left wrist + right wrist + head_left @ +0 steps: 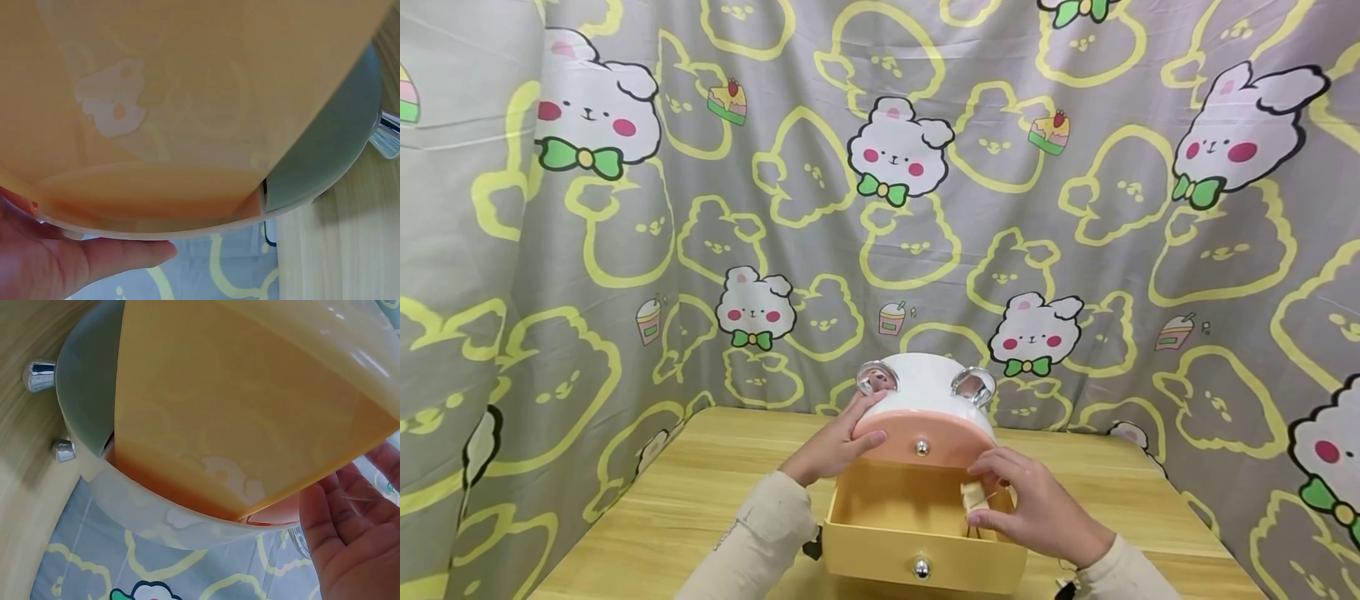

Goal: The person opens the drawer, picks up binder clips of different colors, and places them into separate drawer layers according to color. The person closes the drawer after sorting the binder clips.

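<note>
A white, round-topped storage box with a pink upper drawer and a yellow lower drawer stands on the table; the yellow drawer is pulled out. My left hand grips the box's upper left side, thumb over the pink front. With thumb and fingertips, my right hand pinches a small beige piece with thin strands, over the right side of the yellow drawer. In the right wrist view the fingers are beside that drawer's edge, and its underside fills much of the view.
Silver ear-shaped parts stick out from the box top, and round silver knobs sit on both drawer fronts. Around the box spreads the wood-grain table. Behind it hangs a grey curtain printed with cartoon rabbits.
</note>
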Available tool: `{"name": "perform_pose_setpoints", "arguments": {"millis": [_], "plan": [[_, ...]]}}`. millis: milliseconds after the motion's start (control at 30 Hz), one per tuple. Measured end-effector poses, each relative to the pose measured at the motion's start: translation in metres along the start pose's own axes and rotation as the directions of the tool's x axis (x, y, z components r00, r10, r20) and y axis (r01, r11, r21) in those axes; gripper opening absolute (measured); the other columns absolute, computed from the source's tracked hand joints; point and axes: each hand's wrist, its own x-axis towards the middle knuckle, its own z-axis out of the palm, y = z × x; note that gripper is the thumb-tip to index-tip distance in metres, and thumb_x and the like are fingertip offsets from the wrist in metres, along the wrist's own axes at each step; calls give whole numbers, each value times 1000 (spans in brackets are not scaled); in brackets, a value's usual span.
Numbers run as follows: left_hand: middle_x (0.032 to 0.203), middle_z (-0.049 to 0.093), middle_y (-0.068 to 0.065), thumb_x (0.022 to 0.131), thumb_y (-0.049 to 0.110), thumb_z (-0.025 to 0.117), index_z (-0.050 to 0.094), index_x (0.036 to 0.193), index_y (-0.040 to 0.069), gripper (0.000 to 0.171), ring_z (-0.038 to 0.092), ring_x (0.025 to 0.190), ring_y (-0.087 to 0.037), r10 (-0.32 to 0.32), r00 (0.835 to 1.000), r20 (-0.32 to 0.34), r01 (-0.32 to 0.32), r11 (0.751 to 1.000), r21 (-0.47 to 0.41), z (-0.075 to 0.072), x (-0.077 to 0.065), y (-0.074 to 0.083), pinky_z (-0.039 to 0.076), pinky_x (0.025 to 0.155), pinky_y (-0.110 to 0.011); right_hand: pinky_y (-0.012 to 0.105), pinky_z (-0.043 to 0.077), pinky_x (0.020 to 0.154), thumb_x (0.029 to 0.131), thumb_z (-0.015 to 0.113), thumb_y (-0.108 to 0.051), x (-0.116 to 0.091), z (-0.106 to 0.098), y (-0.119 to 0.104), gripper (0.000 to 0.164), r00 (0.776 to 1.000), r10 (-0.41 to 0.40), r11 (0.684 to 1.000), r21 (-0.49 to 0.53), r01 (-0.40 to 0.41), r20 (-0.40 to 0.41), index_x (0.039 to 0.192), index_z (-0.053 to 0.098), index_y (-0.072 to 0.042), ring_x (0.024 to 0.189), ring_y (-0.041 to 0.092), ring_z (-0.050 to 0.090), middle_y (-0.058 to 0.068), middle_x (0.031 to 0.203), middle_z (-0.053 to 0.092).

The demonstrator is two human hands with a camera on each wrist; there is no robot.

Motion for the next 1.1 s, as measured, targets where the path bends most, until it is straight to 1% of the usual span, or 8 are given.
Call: {"name": "perform_pose_setpoints", "arguments": {"millis": [100, 267, 367, 467, 533, 767, 933, 1100], "plan": [[154, 23, -6, 97, 32, 60, 29, 152, 27, 63, 37, 130, -34, -4, 1000, 1, 4, 1000, -2, -1, 0, 2, 30, 103, -58, 27, 49, 66, 72, 87, -19, 0, -2, 1, 41, 999, -15, 1000, -19, 15, -31, 106, 65, -17, 79, 7, 55, -10, 96, 60], [154, 23, -6, 98, 32, 59, 29, 152, 26, 63, 36, 131, -34, 3, 1000, 0, -3, 1000, -2, -1, 0, 1, 30, 104, -58, 26, 49, 66, 75, 84, -16, -3, -5, 5, 37, 998, 18, 997, -67, -22, -63, 105, 65, -23, 81, 3, 55, -13, 99, 62], [154, 23, -7, 98, 32, 59, 29, 152, 26, 62, 36, 131, -34, 3, 1000, 1, -3, 1000, -4, -1, 0, 0, 30, 103, -58, 27, 49, 66, 76, 84, -14, -7, -7, 9, 35, 997, 42, 996, -80, -48, -69, 105, 66, -20, 81, 6, 56, -10, 101, 64], [155, 23, -8, 98, 33, 59, 29, 152, 25, 63, 36, 131, -35, -5, 1000, 4, 5, 1000, -8, -1, 0, 2, 29, 103, -59, 27, 50, 66, 77, 83, -12, -11, -10, 12, 32, 995, 68, 993, -92, -74, -69, 105, 67, -16, 80, 8, 57, -7, 101, 64], [155, 23, -7, 98, 33, 60, 28, 152, 25, 64, 35, 132, -34, -10, 1000, 6, 10, 1000, -7, -2, 0, 3, 29, 104, -59, 27, 50, 66, 78, 82, -11, -15, -13, 15, 31, 994, 88, 991, -100, -95, -67, 105, 67, -15, 80, 7, 57, -7, 100, 64], [154, 24, -7, 97, 33, 60, 29, 152, 25, 64, 36, 131, -33, -12, 1000, 1, 12, 1000, -1, -2, 0, 2, 30, 104, -58, 26, 49, 63, 78, 82, -11, -28, -21, 23, 32, 985, 152, 979, -127, -161, -77, 104, 66, -18, 80, 1, 55, -15, 96, 60], [153, 25, -7, 98, 33, 59, 28, 152, 25, 63, 37, 130, -34, -15, 1000, 6, 15, 1000, 0, -2, 0, 1, 30, 103, -58, 25, 49, 62, 79, 81, -11, -38, -24, 31, 30, 977, 200, 969, -133, -208, -70, 103, 66, -20, 79, 1, 55, -15, 94, 60], [152, 26, -9, 98, 32, 59, 29, 152, 23, 62, 38, 129, -36, 7, 1000, 6, -7, 1000, -3, -2, 0, 2, 31, 102, -60, 25, 49, 62, 81, 80, -16, -46, -23, 38, 25, 962, 266, 953, -134, -271, -52, 102, 67, -19, 78, 3, 56, -15, 94, 60]]}}
